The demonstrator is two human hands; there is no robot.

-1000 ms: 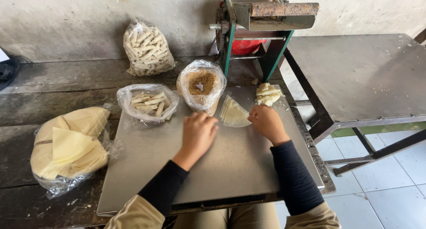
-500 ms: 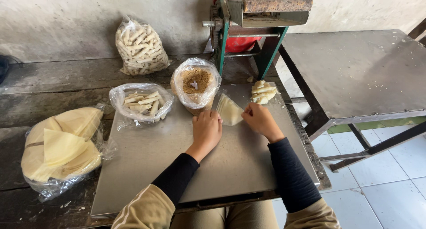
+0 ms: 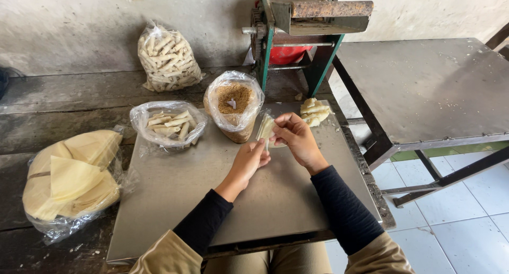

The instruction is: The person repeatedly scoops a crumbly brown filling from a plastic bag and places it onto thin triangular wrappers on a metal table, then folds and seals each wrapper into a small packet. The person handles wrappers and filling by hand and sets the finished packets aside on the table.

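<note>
**Both hands on a folded wrapper, centre of frame**

Near, lower centre: bare metal tray, dark sleeves crossing it. Left hand half closed, fingertips touching the lower edge of a pale folded wrapper. Right hand curled around the wrapper from the right, fingers pinching it; wrapper is lifted just above the tray, centre of frame.

Left edge: bag of flat pale sheets on the dark bench.

Further back: open bag of brown crumbly filling, just left of the wrapper. Open bag of small rolls beside it. Loose pile of rolls just beyond the right hand.

Far, upper frame: tied bag of rolls against the wall; rusty green-framed roller machine.
</note>
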